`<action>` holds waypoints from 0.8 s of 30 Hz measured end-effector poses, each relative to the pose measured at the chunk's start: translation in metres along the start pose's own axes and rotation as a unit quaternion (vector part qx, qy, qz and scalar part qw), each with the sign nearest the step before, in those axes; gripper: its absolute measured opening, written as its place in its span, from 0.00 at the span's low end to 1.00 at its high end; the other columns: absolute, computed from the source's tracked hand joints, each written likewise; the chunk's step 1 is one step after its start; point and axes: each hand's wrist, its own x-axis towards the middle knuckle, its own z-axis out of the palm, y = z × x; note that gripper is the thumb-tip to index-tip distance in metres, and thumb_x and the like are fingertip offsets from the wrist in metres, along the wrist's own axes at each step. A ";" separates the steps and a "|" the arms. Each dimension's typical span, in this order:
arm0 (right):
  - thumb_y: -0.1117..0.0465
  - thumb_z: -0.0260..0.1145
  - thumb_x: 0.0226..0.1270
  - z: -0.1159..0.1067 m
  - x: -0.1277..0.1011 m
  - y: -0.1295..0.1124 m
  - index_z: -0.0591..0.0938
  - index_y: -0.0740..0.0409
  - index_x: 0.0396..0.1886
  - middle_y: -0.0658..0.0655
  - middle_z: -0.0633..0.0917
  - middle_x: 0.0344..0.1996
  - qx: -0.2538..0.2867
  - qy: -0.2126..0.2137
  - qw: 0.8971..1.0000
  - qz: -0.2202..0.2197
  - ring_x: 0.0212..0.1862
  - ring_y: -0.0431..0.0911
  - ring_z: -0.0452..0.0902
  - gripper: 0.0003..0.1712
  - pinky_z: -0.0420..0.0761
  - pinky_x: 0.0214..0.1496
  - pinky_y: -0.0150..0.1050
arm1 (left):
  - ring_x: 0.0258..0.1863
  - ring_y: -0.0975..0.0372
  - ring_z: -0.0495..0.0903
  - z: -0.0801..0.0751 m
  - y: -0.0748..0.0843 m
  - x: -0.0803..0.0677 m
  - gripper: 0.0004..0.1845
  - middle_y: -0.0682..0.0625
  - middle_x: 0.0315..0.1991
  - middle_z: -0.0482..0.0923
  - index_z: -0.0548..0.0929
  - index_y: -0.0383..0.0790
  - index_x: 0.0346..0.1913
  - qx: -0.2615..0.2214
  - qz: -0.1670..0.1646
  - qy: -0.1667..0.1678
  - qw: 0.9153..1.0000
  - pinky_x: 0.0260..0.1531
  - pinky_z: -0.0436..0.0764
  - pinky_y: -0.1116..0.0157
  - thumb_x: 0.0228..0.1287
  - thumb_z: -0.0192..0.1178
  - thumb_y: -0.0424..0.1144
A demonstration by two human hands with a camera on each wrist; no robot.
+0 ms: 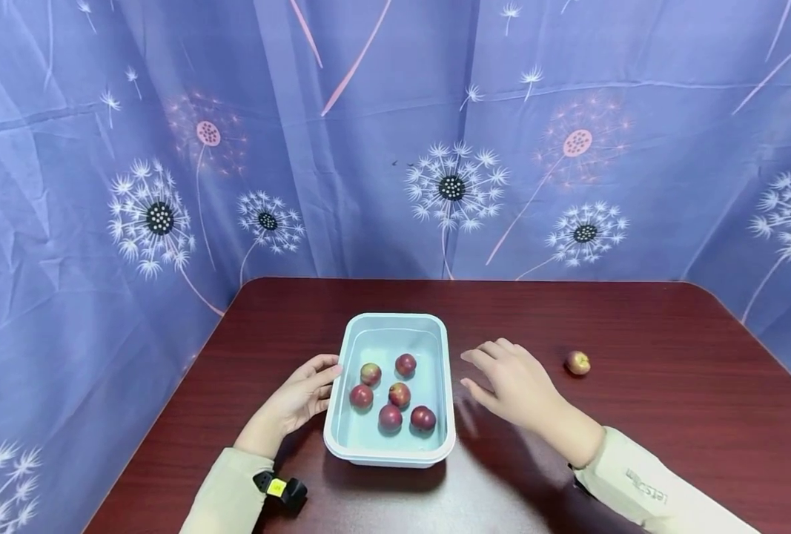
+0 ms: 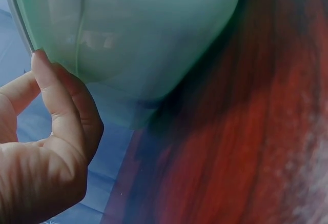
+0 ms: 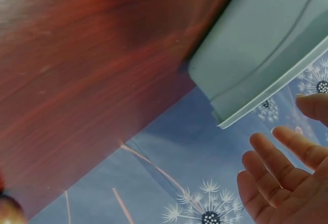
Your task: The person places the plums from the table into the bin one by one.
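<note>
- The pale blue container (image 1: 395, 454) stands on the dark red table (image 1: 502, 311), between your two sets of fingers: touching the left ones, just beside the right ones.
- Six plum-like fruits (image 1: 399, 394) lie inside it, to the right of your left fingertips, mostly dark red, the one nearest those fingertips partly green.
- One loose fruit (image 1: 577, 363), red and yellow, sits on the table to the right of your right fingers.
- Your left hand (image 1: 299, 395) reaches in with curved fingers, pinching the rim along the container's left side.
- Your right hand (image 1: 514, 382) hovers back-up, fingers loosely bent, thumb spread from them, tips toward the container.
</note>
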 end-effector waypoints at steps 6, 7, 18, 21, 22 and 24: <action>0.56 0.73 0.49 -0.005 -0.011 0.003 0.83 0.59 0.40 0.54 0.83 0.33 -0.016 -0.007 1.000 -0.011 0.33 0.48 0.75 0.18 0.76 0.36 0.42 | 0.37 0.67 0.80 0.001 0.000 0.000 0.16 0.53 0.42 0.76 0.63 0.36 0.57 0.000 -0.001 0.007 1.000 0.32 0.80 0.72 0.73 0.49 0.40; 0.56 0.73 0.48 -0.006 -0.014 0.003 0.83 0.59 0.39 0.53 0.83 0.32 -0.019 -0.005 1.000 -0.013 0.33 0.48 0.75 0.19 0.76 0.35 0.42 | 0.36 0.67 0.80 0.001 0.000 0.000 0.16 0.53 0.42 0.76 0.63 0.36 0.57 0.000 -0.002 0.006 1.000 0.32 0.80 0.72 0.73 0.49 0.40; 0.56 0.76 0.42 -0.009 -0.044 0.005 0.82 0.59 0.37 0.51 0.82 0.29 -0.041 -0.024 0.999 -0.020 0.32 0.46 0.73 0.20 0.74 0.32 0.41 | 0.36 0.67 0.80 0.003 0.004 0.000 0.16 0.53 0.42 0.76 0.63 0.36 0.57 -0.008 -0.006 0.003 1.000 0.31 0.80 0.73 0.73 0.49 0.40; 0.55 0.77 0.40 -0.013 -0.053 0.008 0.82 0.59 0.34 0.51 0.81 0.28 -0.052 -0.032 0.998 -0.027 0.31 0.46 0.72 0.21 0.74 0.32 0.40 | 0.35 0.67 0.80 0.004 0.003 0.000 0.14 0.53 0.41 0.76 0.64 0.37 0.56 -0.013 -0.009 0.006 1.000 0.30 0.80 0.73 0.73 0.49 0.39; 0.55 0.77 0.39 -0.014 -0.056 0.009 0.82 0.59 0.34 0.51 0.81 0.28 -0.055 -0.032 0.998 -0.028 0.31 0.46 0.72 0.21 0.74 0.33 0.40 | 0.35 0.67 0.80 0.004 0.003 0.000 0.14 0.53 0.41 0.76 0.64 0.38 0.55 -0.013 -0.009 0.007 1.000 0.30 0.80 0.73 0.73 0.49 0.39; 0.56 0.77 0.38 -0.016 -0.062 0.012 0.82 0.59 0.33 0.51 0.80 0.27 -0.058 -0.033 0.997 -0.030 0.30 0.45 0.71 0.21 0.73 0.33 0.39 | 0.35 0.67 0.80 0.004 0.002 0.000 0.13 0.53 0.41 0.76 0.64 0.38 0.55 -0.012 -0.010 0.008 1.000 0.30 0.80 0.73 0.73 0.49 0.39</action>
